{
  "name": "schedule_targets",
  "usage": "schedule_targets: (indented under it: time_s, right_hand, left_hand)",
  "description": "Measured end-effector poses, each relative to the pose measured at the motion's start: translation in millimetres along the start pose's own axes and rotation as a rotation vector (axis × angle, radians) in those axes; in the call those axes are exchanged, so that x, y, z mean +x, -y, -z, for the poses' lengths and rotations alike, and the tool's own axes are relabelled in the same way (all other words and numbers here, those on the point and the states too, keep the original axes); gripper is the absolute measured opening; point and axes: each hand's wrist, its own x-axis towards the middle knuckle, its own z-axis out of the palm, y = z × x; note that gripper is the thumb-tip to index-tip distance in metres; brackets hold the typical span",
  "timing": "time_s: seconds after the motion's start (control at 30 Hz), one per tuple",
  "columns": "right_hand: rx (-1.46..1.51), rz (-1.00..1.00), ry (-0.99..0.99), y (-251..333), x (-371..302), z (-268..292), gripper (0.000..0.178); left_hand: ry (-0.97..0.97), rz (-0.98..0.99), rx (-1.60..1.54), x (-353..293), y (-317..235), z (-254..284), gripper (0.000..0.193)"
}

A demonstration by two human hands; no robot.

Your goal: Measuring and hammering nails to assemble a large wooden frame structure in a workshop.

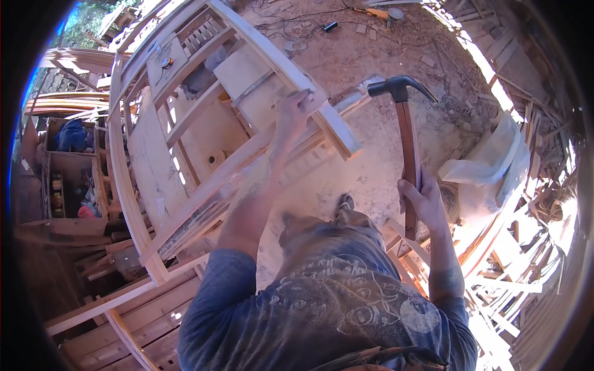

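A claw hammer point(405, 123) stands upright on my right side, its dark metal head at the top. My right hand point(422, 195) is wrapped round the lower part of its wooden handle. My left hand point(292, 112) is at the near end of a large wooden frame point(278, 55), close to where a long rail meets a cross rail. Its fingers are curled and pinched together; whatever is between them is too small to make out. The hammer head is well apart from the frame, to its right.
A tape measure point(166, 62) lies on a board on the frame. Wooden shelves point(74, 167) with cloth and small items stand at left. Scrap wood strips point(507, 272) and a pale sheet point(489, 161) lie at right. A yellow power tool point(376, 13) with a cord rests on the dusty ground.
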Motion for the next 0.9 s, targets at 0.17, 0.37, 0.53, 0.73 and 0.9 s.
schedule_targets:
  time_s: [0.17,0.37,0.53,0.73,0.9]
  right_hand:
    - [-0.473,0.102,-0.087,57,20,-9,0.018]
    - [-0.754,0.481,-0.121,107,35,-36,0.026]
    - [-0.951,0.455,-0.040,71,81,-51,0.026]
    - [-0.935,0.406,0.008,97,70,-58,0.030]
    - [-0.902,0.514,-0.086,71,76,-62,0.029]
  left_hand:
    - [-0.019,0.023,0.051,-1,-4,-1,0.023]
    - [-0.067,0.066,-0.127,-6,-1,-4,0.021]
    - [-0.051,-0.073,0.077,-2,-4,-5,0.022]
    - [-0.137,-0.163,0.096,-6,3,-3,0.022]
    - [-0.098,-0.103,0.088,-6,2,-4,0.020]
